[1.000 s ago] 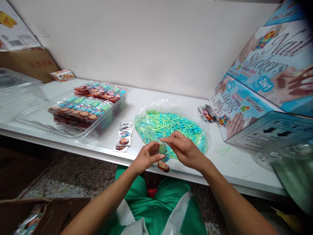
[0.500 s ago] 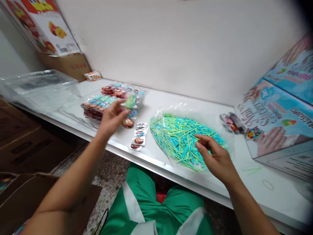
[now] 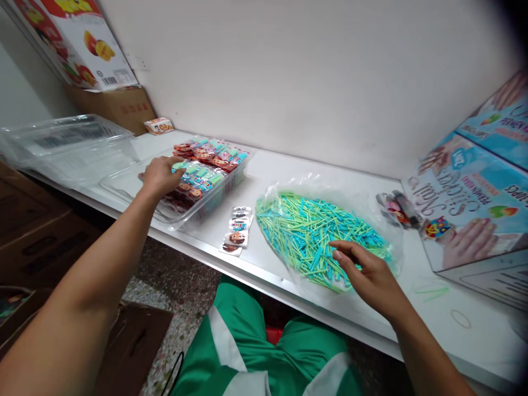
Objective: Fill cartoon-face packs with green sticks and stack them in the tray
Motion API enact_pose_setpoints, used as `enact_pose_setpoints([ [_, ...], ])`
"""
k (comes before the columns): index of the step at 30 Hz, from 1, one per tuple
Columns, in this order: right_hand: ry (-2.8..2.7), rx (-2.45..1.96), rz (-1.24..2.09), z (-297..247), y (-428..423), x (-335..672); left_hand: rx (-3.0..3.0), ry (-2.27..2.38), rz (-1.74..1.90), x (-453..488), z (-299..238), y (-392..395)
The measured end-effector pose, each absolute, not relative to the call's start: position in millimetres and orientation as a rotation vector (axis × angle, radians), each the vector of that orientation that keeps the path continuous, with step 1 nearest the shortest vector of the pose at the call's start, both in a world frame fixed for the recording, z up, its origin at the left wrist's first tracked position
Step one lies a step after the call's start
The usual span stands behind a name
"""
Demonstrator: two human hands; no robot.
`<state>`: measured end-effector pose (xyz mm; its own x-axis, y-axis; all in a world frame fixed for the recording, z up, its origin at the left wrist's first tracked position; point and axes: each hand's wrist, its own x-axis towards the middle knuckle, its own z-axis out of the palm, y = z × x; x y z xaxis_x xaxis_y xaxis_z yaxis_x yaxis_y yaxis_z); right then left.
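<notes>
Just beside the left grip (image 3: 160,176), packets (image 3: 202,179) lie in a tray (image 3: 220,197).

Left hand (image 3: 160,176): covers some packets (image 3: 196,184); whether it grips one cannot be told.
Right hand (image 3: 367,278): hides part of the green and blue sticks (image 3: 305,231).
Nail-sticker boxes (image 3: 474,203): cut off by the right edge.
Mango-print box (image 3: 84,47): cut off by the top edge.
Open carton (image 3: 142,344): cut off at left, contents too blurred to tell.
</notes>
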<state>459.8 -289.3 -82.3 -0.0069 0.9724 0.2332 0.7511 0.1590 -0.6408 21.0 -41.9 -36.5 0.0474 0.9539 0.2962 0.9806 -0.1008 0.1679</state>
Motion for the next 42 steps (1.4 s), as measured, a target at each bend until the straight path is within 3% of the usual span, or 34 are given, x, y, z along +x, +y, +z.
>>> enact_pose_setpoints([
  [7,-1.894,-1.589,0.478,-81,-294,455,-2.239,-2.119,-0.173,31,-46,-29],
  [12,-1.894,-1.587,0.476,-82,-298,457,-2.248,-1.971,-0.672,68,-44,-57],
  [15,-1.881,-1.583,0.478,-82,-296,451,-2.596,-1.87,-0.834,107,-70,-94],
  [19,-1.927,-1.53,0.515,-80,-299,440,-2.524,-2.316,-0.614,137,-131,-113],
  [24,-1.9,-1.557,0.566,-80,-310,443,-2.23,-2.776,-0.922,131,-175,-90],
  [34,-1.831,-1.584,0.628,-89,-317,448,-2.203,-2.87,-1.387,127,-174,-91],
  [42,-1.64,-1.605,0.639,-96,-315,441,-2.204,-2.653,-1.845,136,-137,-126],
])
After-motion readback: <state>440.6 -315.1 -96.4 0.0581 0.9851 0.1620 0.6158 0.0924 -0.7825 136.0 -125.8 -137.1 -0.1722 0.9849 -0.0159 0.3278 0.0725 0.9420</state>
